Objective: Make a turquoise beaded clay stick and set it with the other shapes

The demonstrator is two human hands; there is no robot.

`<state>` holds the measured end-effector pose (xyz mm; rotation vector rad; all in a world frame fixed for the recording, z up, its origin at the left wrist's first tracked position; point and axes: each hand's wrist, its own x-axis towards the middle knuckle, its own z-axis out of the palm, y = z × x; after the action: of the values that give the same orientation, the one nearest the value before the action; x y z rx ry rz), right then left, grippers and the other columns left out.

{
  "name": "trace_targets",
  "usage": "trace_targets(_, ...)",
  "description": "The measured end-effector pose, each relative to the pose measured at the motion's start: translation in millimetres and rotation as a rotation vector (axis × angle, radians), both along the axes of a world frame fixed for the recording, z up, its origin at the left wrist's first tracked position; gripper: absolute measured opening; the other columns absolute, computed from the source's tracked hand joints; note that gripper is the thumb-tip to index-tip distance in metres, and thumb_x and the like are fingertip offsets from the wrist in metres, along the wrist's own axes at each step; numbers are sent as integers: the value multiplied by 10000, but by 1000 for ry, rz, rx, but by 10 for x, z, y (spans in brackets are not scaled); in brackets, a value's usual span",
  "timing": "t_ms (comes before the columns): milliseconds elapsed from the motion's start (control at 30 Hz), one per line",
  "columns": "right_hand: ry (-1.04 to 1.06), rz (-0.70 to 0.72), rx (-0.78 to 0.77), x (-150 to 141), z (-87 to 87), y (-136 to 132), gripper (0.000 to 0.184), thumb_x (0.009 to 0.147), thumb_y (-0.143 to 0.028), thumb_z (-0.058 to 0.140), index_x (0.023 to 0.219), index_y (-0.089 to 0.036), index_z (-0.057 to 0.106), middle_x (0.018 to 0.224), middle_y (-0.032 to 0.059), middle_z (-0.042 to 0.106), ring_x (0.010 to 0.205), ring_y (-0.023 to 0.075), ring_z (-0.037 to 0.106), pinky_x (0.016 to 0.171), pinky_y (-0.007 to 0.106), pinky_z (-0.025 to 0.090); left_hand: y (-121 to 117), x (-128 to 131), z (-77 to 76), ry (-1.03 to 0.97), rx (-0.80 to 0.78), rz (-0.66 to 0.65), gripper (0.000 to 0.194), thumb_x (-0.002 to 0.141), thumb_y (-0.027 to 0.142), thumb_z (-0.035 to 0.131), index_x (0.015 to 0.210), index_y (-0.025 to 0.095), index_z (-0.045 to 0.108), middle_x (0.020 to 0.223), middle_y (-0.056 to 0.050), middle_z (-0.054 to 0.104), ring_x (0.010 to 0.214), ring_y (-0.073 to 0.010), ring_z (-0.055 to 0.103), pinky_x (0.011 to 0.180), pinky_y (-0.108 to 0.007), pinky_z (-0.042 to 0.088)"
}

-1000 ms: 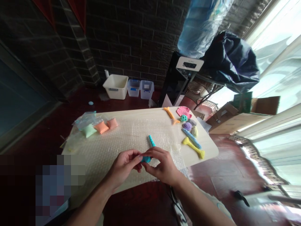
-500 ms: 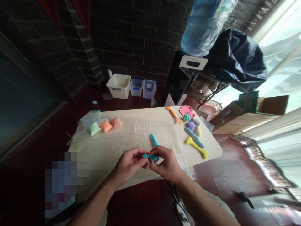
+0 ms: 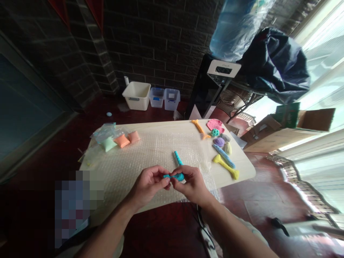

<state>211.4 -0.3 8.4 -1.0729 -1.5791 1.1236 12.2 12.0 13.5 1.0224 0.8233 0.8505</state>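
Note:
Between both hands, a small piece of teal modelling clay (image 3: 177, 176) is pinched above the bubble wrap. My left hand (image 3: 153, 181) grips its left end with thumb and fingertips. My right hand (image 3: 190, 182) holds its thicker right end, and the fingers hide part of it. Just beyond the right fingers lies a teal beaded clay strip (image 3: 177, 157), its near end covered by that hand. Both hands hover over a sheet of bubble wrap (image 3: 145, 150) spread on the pale table (image 3: 243, 172).
Clay bags in green (image 3: 109, 143), orange (image 3: 122, 141) and salmon (image 3: 133, 137) lie at the table's left. On the right sit a yellow clay bone (image 3: 226, 167), a blue clay roll (image 3: 224, 156), an orange clay bone (image 3: 200, 129) and a pink clay piece (image 3: 215, 125).
The teal clay between the fingers looks more drawn out, with a thinner middle. Both hands stay in nearly the same place; the whole view has shifted slightly.

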Motion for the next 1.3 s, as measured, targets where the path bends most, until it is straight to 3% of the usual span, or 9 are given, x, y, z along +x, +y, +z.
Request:
trace_targets(200, 159, 100, -138, -17, 24, 13, 197, 914, -343, 779, 983, -174, 705, 787, 49, 763, 719, 170, 738, 679, 275, 565, -2, -7, -36, 55, 31, -1, 360, 826, 411, 850, 981, 129, 689, 784, -43, 753, 721, -155, 699, 713, -281, 555)
trace_targets(267, 110, 108, -57, -3, 56, 11, 200, 923, -316, 763, 1055, -182, 696, 850, 58, 762, 756, 171, 740, 699, 283, 578, 5, -5, -47, 76, 22, 7, 381, 826, 441, 840, 973, 119, 701, 772, -56, 756, 690, -164, 704, 694, -294, 560)
trace_targets(433, -203, 86, 338, 20, 111, 0, 225, 904, -230, 769, 1127, -203, 752, 1005, 93, 754, 897, 190, 728, 805, 315, 596, 8, 10, -92, 86, 5, 25, 410, 823, 501, 822, 865, 110, 707, 695, -60, 735, 585, -155, 673, 607, -286, 543)
trace_targets(633, -297, 49, 442, 13, 71, -16, 126, 947, -229, 746, 1057, -188, 791, 944, 89, 789, 804, 172, 752, 728, 271, 596, -3, 6, -35, 9, -97, -6, 336, 830, 433, 821, 851, 124, 691, 720, -50, 740, 622, -152, 675, 666, -296, 557)
trace_targets(867, -282, 9, 309, 43, 81, -4, 31, 891, -194, 731, 905, -197, 759, 807, 38, 760, 688, 144, 693, 661, 258, 540, -23, 19, 41, -45, -136, -34, 275, 836, 350, 830, 942, 125, 711, 849, -63, 758, 734, -158, 689, 745, -309, 559)
trace_targets(1067, -198, 41, 134, 61, 110, 11, 189, 897, -276, 769, 1066, -191, 771, 930, 70, 801, 792, 175, 737, 718, 278, 559, 5, 11, 28, -74, -144, 10, 268, 788, 318, 861, 906, 137, 701, 809, -43, 746, 712, -159, 686, 741, -318, 563)
trace_targets(1300, -124, 39, 117, 43, 44, 25, 101, 906, -264, 773, 973, -190, 787, 845, 51, 780, 756, 159, 710, 722, 279, 543, 5, 7, 30, -51, -134, -10, 277, 836, 382, 835, 889, 145, 701, 788, -36, 727, 732, -163, 672, 738, -318, 565)
